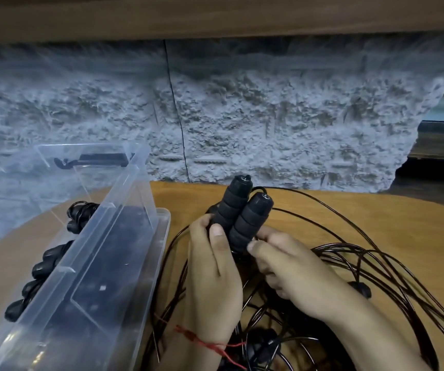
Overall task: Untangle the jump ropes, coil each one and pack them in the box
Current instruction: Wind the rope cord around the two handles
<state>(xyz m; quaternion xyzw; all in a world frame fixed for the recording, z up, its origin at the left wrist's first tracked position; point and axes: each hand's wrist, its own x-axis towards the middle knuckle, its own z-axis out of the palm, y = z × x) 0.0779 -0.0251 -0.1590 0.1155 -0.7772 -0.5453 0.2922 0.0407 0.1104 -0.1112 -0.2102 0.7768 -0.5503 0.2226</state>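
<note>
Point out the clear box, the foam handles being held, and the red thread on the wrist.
clear box (162, 250), head view, its right-hand rim.
foam handles (250, 223), head view, ribbed grip of the right one.
red thread (202, 340), head view, strand across the left wrist.

Two black foam handles stand upright side by side, the left hand gripping the left one, the right hand pinching the right. Dark ropes sprawl tangled over the wooden table. At left, a clear box holds black handles; its lid stands open.
</note>
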